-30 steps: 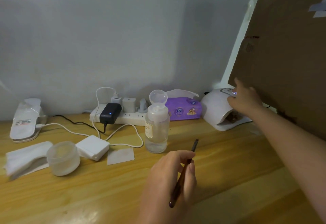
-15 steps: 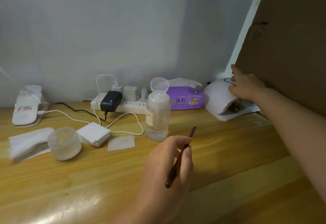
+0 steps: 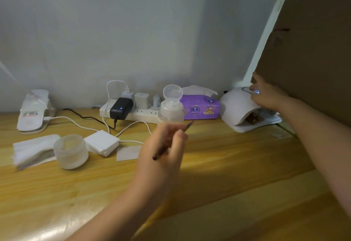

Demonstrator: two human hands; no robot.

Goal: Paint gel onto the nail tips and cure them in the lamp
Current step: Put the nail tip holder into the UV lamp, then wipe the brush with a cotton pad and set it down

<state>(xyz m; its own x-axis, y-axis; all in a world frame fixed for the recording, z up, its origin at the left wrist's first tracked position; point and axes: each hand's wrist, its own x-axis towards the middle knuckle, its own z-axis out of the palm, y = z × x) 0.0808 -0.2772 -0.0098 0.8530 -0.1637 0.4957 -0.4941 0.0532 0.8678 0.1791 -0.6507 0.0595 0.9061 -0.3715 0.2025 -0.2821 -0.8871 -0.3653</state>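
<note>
Fingers of our left hand [image 3: 161, 151] curl round a dark brush [image 3: 171, 141], its tip angled up toward the clear bottle [image 3: 171, 112] with the flipped-open cap. Our right hand [image 3: 267, 95] rests on top of the white curing lamp [image 3: 237, 105], fingers extended onto its lit panel; brownish nail tips [image 3: 253, 119] lie inside its mouth. Beside the lamp sits a purple tissue pack [image 3: 200, 107], then a power strip [image 3: 136, 114]. A frosted jar [image 3: 70, 151] stands on the wooden desk [image 3: 228, 164] further left.
</note>
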